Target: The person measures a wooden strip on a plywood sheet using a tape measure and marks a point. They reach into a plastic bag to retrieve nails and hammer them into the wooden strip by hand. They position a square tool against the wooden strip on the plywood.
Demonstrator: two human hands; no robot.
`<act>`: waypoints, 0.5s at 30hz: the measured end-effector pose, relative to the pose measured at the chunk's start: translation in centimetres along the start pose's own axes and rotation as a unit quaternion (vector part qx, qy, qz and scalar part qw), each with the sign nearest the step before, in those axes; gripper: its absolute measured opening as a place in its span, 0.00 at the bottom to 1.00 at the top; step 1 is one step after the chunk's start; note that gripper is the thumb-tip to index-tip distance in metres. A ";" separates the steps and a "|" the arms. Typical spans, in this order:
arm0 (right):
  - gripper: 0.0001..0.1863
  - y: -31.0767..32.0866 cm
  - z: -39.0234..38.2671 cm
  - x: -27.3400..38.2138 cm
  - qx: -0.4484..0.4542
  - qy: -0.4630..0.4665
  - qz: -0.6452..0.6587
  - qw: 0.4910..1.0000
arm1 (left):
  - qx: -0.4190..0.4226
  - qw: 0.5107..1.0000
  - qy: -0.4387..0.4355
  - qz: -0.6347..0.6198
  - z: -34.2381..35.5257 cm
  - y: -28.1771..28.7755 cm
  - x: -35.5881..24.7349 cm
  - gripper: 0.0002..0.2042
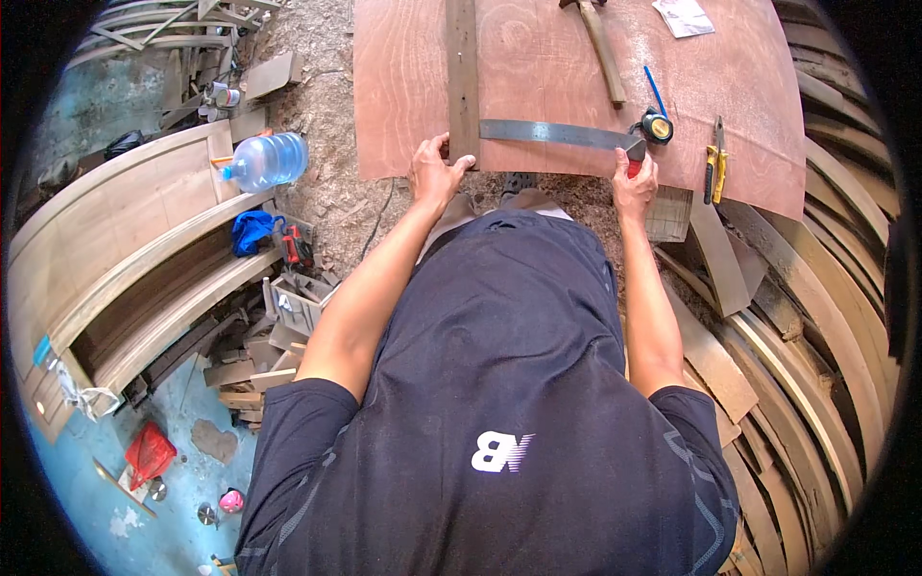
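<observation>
My left hand (436, 177) grips the near end of a long brown wooden strip (463, 77), thumb at its end and fingers along its left edge. The strip lies on a reddish plywood sheet (403, 86). My right hand (635, 189) is closed around the red and grey handle of what looks like a hand saw (552, 132). Its long metal blade reaches left across the plywood to the strip's right edge; teeth are too small to make out. Near my right hand lie a round tape measure (657, 127) and a blue pencil-like stick (655, 91).
On the plywood lie a wooden-handled hammer (603, 58), yellow-handled pliers (715, 163) and a paper packet (684, 16). Stacked boards (826, 259) fill the right side. Left are a water bottle (269, 161), a curved wooden panel (106, 221) and scrap wood (254, 370).
</observation>
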State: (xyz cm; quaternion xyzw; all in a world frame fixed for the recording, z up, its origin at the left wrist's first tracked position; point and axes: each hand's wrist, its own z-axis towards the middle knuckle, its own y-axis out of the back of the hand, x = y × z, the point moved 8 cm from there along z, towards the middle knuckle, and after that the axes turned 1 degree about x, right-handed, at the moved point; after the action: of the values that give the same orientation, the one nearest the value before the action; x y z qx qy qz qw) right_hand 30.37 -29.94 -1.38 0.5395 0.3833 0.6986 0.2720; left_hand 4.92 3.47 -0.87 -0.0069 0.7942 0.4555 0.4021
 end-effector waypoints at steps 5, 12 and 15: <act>0.37 0.2 0.6 1.0 0.019 -0.010 -0.011 1.000 | -0.002 1.000 0.001 -0.001 0.1 -0.1 0.3 0.29; 0.36 0.1 0.9 1.8 0.040 -0.047 -0.090 0.994 | 0.005 1.000 0.018 0.003 0.1 -0.2 0.5 0.29; 0.36 0.0 0.9 1.3 0.019 -0.038 -0.075 0.996 | 0.019 0.999 0.046 -0.021 -0.2 -0.2 0.0 0.29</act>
State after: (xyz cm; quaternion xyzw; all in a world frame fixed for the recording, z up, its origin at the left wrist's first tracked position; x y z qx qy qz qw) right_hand 30.93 -28.67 -0.55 0.5405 0.4256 0.6475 0.3277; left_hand 4.92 3.24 -0.94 -0.0371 0.8203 0.4308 0.3744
